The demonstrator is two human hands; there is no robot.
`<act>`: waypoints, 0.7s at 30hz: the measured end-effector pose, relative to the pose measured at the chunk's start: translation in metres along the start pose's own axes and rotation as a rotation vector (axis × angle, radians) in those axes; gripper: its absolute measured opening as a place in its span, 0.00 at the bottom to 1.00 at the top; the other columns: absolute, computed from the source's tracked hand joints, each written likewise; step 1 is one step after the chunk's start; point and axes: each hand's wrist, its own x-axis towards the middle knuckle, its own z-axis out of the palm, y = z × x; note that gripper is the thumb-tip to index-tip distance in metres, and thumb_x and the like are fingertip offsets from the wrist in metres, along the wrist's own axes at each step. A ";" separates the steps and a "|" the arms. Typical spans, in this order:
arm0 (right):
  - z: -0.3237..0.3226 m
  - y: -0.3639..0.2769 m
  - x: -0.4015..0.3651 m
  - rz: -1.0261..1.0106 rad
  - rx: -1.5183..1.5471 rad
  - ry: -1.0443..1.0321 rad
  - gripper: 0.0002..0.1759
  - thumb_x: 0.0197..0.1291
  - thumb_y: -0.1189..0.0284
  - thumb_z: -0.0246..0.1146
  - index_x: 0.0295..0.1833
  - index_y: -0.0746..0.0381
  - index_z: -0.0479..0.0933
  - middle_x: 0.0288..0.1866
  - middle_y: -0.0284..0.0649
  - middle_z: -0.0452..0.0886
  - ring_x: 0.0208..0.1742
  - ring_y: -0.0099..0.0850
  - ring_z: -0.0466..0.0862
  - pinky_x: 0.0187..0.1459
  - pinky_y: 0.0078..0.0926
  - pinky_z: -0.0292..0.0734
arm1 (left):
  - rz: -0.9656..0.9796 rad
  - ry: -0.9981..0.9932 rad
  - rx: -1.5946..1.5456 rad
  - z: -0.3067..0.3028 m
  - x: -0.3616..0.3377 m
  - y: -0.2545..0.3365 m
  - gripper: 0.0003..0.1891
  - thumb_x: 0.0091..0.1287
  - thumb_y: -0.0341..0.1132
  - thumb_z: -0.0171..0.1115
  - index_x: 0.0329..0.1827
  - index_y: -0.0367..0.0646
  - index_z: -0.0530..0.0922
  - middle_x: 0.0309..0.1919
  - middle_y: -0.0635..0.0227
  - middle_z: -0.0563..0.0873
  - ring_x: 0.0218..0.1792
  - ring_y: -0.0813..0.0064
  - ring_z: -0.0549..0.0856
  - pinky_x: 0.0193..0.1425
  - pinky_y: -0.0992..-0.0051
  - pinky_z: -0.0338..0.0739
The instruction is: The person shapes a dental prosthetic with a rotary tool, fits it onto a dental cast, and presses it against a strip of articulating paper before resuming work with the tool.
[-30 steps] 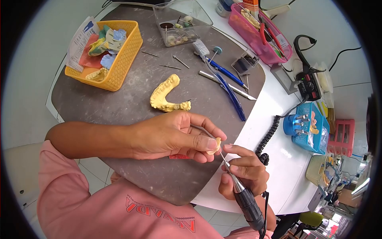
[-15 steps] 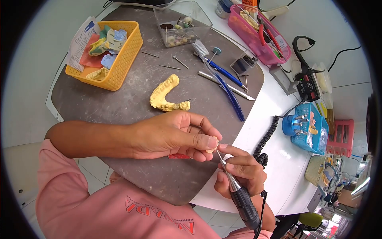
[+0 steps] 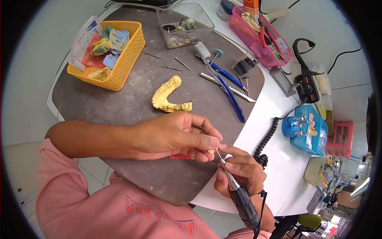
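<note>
My left hand [image 3: 179, 137] pinches a small cream-coloured dental crown [image 3: 211, 151] between thumb and fingertips, which cover most of it. My right hand [image 3: 244, 173] is closed around a black and silver rotary handpiece [image 3: 243, 201], held like a pen. Its thin bur [image 3: 219, 153] points up at the crown; whether the tip touches is too small to tell. The index fingertip of my right hand rests by the left thumb. Beyond my left hand, a yellow plaster dental model [image 3: 169, 95] lies on the grey bench mat. Something red [image 3: 180, 157] shows under my left hand.
A yellow basket [image 3: 129, 59] with impressions stands back left, a clear plastic box [image 3: 185, 24] at the back. Loose burs, a toothbrush [image 3: 227, 93] and a knife [image 3: 229, 87] lie on the mat. Pink [image 3: 274, 59] and blue [image 3: 308, 147] baskets and a coiled cord [image 3: 270, 133] are right.
My left thumb and the crown have shifted slightly, and less of the crown shows now. The handpiece stays in nearly the same place. The bench items shift a little with the camera.
</note>
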 end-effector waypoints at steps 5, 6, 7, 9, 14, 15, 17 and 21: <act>0.000 0.000 0.000 0.000 0.005 0.002 0.17 0.52 0.82 0.69 0.45 0.65 0.71 0.32 0.44 0.81 0.47 0.50 0.88 0.43 0.33 0.87 | -0.004 -0.004 0.003 -0.001 0.000 -0.001 0.14 0.71 0.34 0.64 0.54 0.38 0.74 0.44 0.65 0.83 0.42 0.81 0.86 0.46 0.83 0.83; 0.000 0.000 0.000 0.004 0.004 -0.003 0.16 0.52 0.82 0.68 0.45 0.65 0.71 0.32 0.45 0.81 0.47 0.50 0.88 0.44 0.33 0.87 | -0.006 -0.004 0.002 -0.001 0.000 -0.001 0.14 0.71 0.34 0.64 0.54 0.38 0.74 0.44 0.65 0.83 0.42 0.80 0.86 0.46 0.83 0.83; 0.000 0.000 -0.001 0.005 0.004 -0.003 0.16 0.52 0.82 0.68 0.45 0.65 0.71 0.32 0.45 0.81 0.47 0.50 0.88 0.44 0.33 0.87 | -0.009 -0.004 0.000 -0.001 0.001 -0.001 0.14 0.72 0.34 0.63 0.54 0.38 0.74 0.44 0.65 0.83 0.42 0.80 0.87 0.47 0.83 0.83; 0.001 0.001 -0.002 0.017 0.033 0.031 0.16 0.52 0.81 0.69 0.45 0.65 0.71 0.32 0.45 0.81 0.46 0.49 0.88 0.44 0.33 0.87 | -0.006 -0.004 -0.003 -0.001 0.001 -0.001 0.14 0.72 0.34 0.63 0.54 0.38 0.74 0.44 0.65 0.83 0.42 0.80 0.87 0.47 0.82 0.83; 0.001 0.001 0.000 0.014 0.016 0.012 0.16 0.52 0.81 0.69 0.45 0.65 0.72 0.32 0.45 0.82 0.47 0.49 0.88 0.45 0.34 0.87 | -0.009 -0.009 -0.008 -0.002 0.001 -0.001 0.14 0.72 0.34 0.64 0.55 0.38 0.74 0.45 0.65 0.83 0.42 0.80 0.86 0.47 0.82 0.83; 0.001 0.001 0.000 0.000 0.010 0.013 0.16 0.52 0.81 0.69 0.45 0.65 0.72 0.32 0.45 0.82 0.47 0.49 0.88 0.45 0.34 0.87 | -0.008 -0.008 -0.008 -0.002 0.001 -0.001 0.14 0.72 0.34 0.64 0.55 0.38 0.74 0.45 0.65 0.83 0.42 0.80 0.86 0.47 0.82 0.82; 0.000 0.000 0.000 0.005 0.007 0.001 0.16 0.52 0.81 0.69 0.45 0.65 0.72 0.32 0.45 0.82 0.47 0.49 0.88 0.45 0.35 0.87 | -0.007 -0.006 -0.008 -0.002 0.000 -0.001 0.14 0.71 0.34 0.64 0.55 0.38 0.74 0.45 0.65 0.83 0.42 0.80 0.86 0.47 0.82 0.82; 0.001 0.000 0.000 0.013 0.004 0.006 0.16 0.52 0.81 0.69 0.46 0.65 0.72 0.32 0.45 0.82 0.47 0.49 0.88 0.45 0.35 0.87 | -0.015 -0.004 -0.009 -0.003 0.001 -0.001 0.15 0.71 0.34 0.64 0.55 0.38 0.75 0.46 0.65 0.83 0.42 0.80 0.86 0.48 0.82 0.82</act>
